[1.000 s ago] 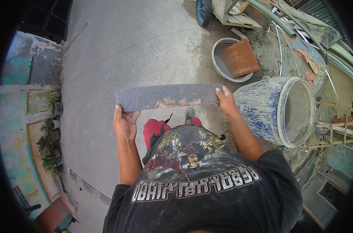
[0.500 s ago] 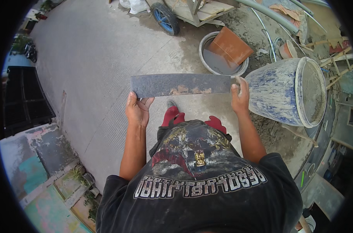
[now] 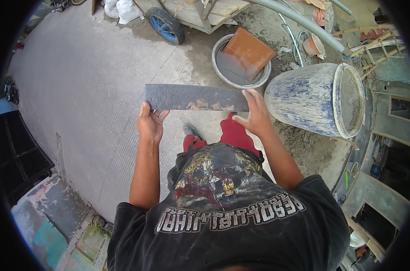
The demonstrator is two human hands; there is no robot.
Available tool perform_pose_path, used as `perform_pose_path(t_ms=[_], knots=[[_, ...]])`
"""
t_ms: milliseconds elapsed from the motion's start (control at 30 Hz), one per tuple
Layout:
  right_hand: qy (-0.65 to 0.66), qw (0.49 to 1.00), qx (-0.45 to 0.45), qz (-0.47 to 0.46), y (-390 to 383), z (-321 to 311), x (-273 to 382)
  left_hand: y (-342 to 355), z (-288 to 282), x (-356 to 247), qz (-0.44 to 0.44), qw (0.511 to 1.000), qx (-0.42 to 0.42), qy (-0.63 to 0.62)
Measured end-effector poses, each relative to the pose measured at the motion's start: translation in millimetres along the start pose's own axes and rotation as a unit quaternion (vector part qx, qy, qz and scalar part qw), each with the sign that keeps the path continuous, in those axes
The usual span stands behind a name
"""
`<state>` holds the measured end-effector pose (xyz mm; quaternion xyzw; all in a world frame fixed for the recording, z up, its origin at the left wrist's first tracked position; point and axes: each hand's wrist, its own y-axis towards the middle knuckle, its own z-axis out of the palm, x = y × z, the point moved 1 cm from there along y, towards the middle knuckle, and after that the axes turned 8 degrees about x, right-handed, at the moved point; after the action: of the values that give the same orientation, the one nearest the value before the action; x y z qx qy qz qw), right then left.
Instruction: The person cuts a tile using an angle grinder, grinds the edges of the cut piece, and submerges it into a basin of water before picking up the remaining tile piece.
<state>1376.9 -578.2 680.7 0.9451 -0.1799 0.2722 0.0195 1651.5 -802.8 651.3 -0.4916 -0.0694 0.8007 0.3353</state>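
Note:
A long, flat dark grey tile strip with tan patches along its lower edge is held level in front of me. My left hand grips its lower left corner, thumb on the near face and the other fingers behind. At the strip's right end, my right hand covers the end with its fingers, and its thumb reaches out just below the lower edge. Beyond that end, a round basin of cloudy water holds an orange-brown square tile, partly submerged and leaning on the rim.
A large blue-and-white crusted drum filled with grey material is to the right of my right hand. A wooden cart with a blue-rimmed wheel stands at the back. Grey pipes and an orange pot lie at back right. Concrete ground extends left.
My right hand has shifted from pinching the strip's right corner to lying over its end, with the thumb stretched out lower. The strip has moved slightly left in view; the surroundings have shifted left too.

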Motion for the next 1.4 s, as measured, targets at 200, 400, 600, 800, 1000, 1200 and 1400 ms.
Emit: perform_pose_path(t_ms=[200,400,600,800,1000,1200,1400], knots=[[-0.043,0.975,0.184,-0.12,61.5,53.7,-42.7,32.8,-3.9,86.9,-0.033,0.995,-0.066,-0.066],[-0.034,0.946,0.316,-0.066,95.8,81.4,-136.9,86.1,8.8,180.0,-0.132,0.976,-0.119,-0.122],[-0.129,0.942,0.306,0.044,141.7,148.4,-314.6,126.5,19.3,281.5,-0.225,0.961,-0.147,-0.057],[-0.327,0.893,0.274,0.147,233.3,231.9,-481.9,84.5,-35.4,391.6,-0.352,0.922,-0.159,-0.032],[-0.391,0.885,0.239,0.079,281.8,326.4,-571.8,42.9,-84.1,447.0,-0.405,0.877,-0.256,0.026],[-0.334,0.899,0.275,0.067,306.6,392.7,-615.4,33.8,-98.1,482.7,-0.416,0.869,-0.265,0.024],[-0.346,0.899,0.265,0.035,302.5,437.0,-654.2,50.0,-80.3,496.4,-0.447,0.858,-0.25,0.043]])
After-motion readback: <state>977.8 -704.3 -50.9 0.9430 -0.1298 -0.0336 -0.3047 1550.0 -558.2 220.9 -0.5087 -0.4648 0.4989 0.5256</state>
